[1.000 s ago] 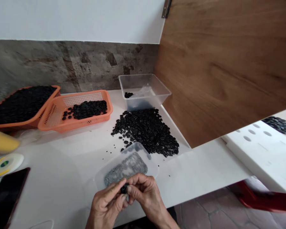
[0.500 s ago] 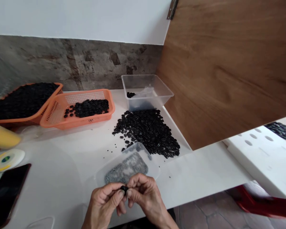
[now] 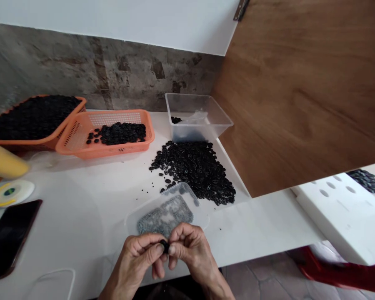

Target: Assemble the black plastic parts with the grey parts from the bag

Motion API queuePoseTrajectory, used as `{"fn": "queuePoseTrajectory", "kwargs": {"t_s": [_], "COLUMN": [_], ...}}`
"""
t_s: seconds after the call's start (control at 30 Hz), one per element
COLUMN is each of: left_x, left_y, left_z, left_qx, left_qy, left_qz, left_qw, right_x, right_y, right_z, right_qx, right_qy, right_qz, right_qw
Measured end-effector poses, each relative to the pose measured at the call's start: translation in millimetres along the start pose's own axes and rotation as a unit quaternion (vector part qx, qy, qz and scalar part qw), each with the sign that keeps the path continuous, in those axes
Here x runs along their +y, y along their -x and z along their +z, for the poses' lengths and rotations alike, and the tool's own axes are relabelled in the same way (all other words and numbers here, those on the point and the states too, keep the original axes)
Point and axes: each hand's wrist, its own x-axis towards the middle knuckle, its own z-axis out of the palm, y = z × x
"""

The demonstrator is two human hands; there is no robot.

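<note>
Between the fingertips of both hands is a small rounded black piece (image 3: 165,246), partly covered by the fingers. My left hand (image 3: 140,256) pinches it between thumb and forefinger. From the right, the thumb and forefinger of my right hand (image 3: 193,250) close on its edge; any smaller part there is hidden. Just beyond the hands lies a shallow clear plastic tray (image 3: 203,218) with many tiny grey metallic parts (image 3: 167,214), too small to name. Behind that tray spreads a heap of black oval pieces (image 3: 200,171), some showing holes.
An orange basket (image 3: 73,146) holds black pieces; a fuller orange basket (image 3: 54,135) stands left of it. A clear bin (image 3: 203,132) sits behind the heap. A phone (image 3: 14,237), round tape-like roll (image 3: 12,193) and yellow container (image 3: 6,160) lie left. A wooden panel (image 3: 300,91) slants at right.
The camera view has shifted slightly, moving the background a little. The black piece appears turned between the fingers, and both hands keep their pinch.
</note>
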Motion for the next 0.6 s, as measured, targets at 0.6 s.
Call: {"fn": "queuePoseTrajectory", "kwargs": {"t_s": [0.6], "left_x": [16.1], "left_y": [7.9], "left_z": [-2.1], "left_qx": [-0.05], "left_qy": [-0.087], "left_qz": [0.031], "left_qw": [0.994], "right_x": [11.3], "right_y": [-3.6], "right_z": [3.6], "right_qx": [-0.03], "right_qy": [-0.038], "right_qz": [0.004], "right_qw": [0.999]}}
